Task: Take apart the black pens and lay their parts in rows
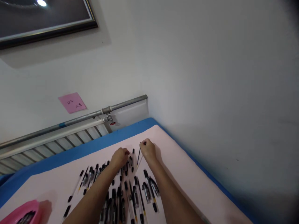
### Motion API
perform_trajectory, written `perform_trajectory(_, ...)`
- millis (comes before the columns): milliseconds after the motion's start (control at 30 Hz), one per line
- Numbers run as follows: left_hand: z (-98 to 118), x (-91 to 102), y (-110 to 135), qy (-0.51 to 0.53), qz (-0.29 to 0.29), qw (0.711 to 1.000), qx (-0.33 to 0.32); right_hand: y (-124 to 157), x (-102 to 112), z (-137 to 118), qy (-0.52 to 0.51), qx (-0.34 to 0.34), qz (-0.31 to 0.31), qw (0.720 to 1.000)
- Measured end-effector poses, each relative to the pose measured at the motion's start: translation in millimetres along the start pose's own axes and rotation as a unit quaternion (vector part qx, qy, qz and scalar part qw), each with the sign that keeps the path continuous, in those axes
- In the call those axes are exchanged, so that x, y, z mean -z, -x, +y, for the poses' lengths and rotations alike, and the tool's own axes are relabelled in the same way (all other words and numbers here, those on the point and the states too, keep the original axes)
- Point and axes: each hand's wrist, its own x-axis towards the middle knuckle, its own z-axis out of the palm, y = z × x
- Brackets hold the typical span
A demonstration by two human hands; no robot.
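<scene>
My right hand [148, 150] is closed in a pinch around a thin dark pen refill [139, 156], which slants down to the pink sheet [173, 161]. Just left of it, my left hand [120, 158] hovers low over the far end of the pen parts, fingers curled inward; what they hold, if anything, is hidden. A separate clear pen barrel with black ends [133, 160] lies between my two hands. Under and around my forearms are rows of pen caps [146, 191], clear barrels [139, 199] and refills with yellowish ends [151, 189], some overlapping.
At the lower left stands a pink bowl [35, 207] with dark pen parts in it. A blue cloth [140, 126] borders the pink sheet. Walls close off the far and right sides, with a radiator [70, 141] and a pipe [128, 102] behind the table.
</scene>
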Motion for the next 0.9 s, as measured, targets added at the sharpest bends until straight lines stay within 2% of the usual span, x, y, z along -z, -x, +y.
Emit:
perform_trajectory(200, 2.6, -1.6, -0.6, -0.003, 0.015, 1.000, -0.020, 6.4, -17.2, 4.1, 0.062, 0.026, -0.044, 0.997)
perform_trajectory(400, 7.7, -0.6, -9.0, 0.004, 0.028, 0.997, -0.077, 1.6, -7.9, 4.6, 0.097, 0.027, -0.051, 0.994)
perform_trajectory(567, 17.1, -5.8, -25.2, 0.003, 0.008, 0.990, -0.138, -2.1, -4.5, 6.3, 0.113, 0.033, -0.059, 0.991)
perform_trajectory(733, 18.2, -13.5, -35.5, -0.011, -0.011, 0.992, -0.126, -2.2, -4.5, 4.5, 0.139, 0.031, -0.080, 0.987)
perform_trajectory(900, 13.2, -15.1, -34.4, -0.018, -0.018, 0.996, -0.089, 0.0, -2.6, 0.8, 0.180, 0.037, -0.113, 0.976)
